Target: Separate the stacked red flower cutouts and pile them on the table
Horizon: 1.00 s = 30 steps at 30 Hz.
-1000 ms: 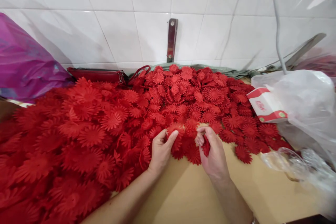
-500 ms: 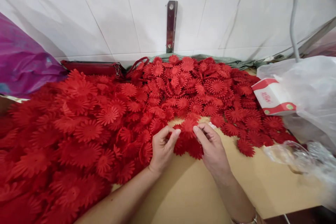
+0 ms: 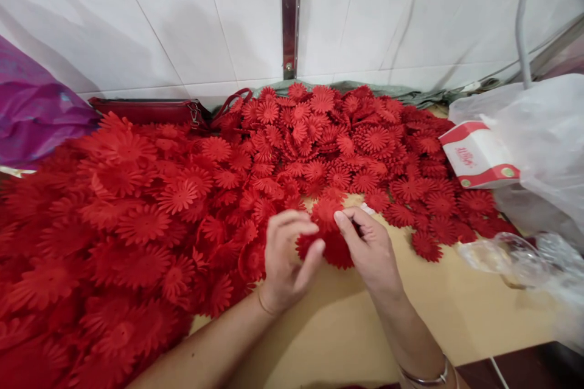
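Between thumb and fingers, my right hand (image 3: 367, 246) pinches a red fabric flower (image 3: 327, 213) by its right edge. My left hand (image 3: 289, 258) is just left of it, thumb and fingers apart, with nothing visible in the grasp. Below the held flower, more red petal pieces (image 3: 337, 250) show between the hands; whether they are joined to it I cannot tell. A big heap of similar red flowers (image 3: 146, 225) covers the left side and runs along the back.
Bare tan tabletop (image 3: 328, 322) lies in front of the heap. A white-and-red box (image 3: 477, 155), a translucent plastic bag (image 3: 547, 134) and clear plastic packaging (image 3: 520, 258) are at right. Behind the heap sits a dark red purse (image 3: 146, 112) against the tiled wall (image 3: 255, 18).
My left thumb and fingers, pinched together before, have spread apart. My right hand keeps its pinch on the flower. The whole view has shifted slightly.
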Each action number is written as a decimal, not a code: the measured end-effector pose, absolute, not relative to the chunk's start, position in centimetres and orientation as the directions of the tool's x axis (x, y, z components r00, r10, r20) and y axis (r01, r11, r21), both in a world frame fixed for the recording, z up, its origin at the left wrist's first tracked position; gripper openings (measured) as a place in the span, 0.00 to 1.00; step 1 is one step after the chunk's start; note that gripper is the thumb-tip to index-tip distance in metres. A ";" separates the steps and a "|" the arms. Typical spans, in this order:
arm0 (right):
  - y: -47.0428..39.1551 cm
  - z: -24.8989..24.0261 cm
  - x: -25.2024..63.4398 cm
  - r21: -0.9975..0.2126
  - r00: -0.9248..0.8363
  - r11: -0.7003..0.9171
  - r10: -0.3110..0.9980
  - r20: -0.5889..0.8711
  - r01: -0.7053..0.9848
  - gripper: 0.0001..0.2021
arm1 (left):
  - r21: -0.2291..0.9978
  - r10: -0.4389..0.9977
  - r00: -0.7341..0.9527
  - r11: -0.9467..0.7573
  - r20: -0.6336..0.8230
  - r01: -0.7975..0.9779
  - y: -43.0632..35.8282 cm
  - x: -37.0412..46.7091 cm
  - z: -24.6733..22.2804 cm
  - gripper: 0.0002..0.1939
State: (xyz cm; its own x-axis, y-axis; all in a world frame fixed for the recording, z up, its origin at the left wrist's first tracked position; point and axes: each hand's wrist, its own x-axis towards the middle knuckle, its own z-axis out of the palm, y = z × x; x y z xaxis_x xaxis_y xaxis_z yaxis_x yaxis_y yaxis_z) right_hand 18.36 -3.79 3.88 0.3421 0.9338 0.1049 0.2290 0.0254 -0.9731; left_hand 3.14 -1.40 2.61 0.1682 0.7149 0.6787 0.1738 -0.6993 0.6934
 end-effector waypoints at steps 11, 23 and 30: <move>-3.9 3.9 19.6 -0.982 0.460 0.047 0.879 0.127 0.181 0.11 | 0.633 0.246 0.938 -0.773 0.245 0.038 -2.5 5.5 0.6 0.23; -3.3 4.1 19.8 -0.929 0.496 0.084 0.860 -0.115 -0.361 0.08 | 0.500 0.829 0.502 -0.553 0.247 0.666 0.4 4.4 -0.4 0.30; -3.3 3.3 19.1 -0.916 0.384 0.033 0.913 -0.135 -0.400 0.13 | 0.630 0.874 0.351 -0.485 0.335 0.606 0.4 3.8 0.8 0.10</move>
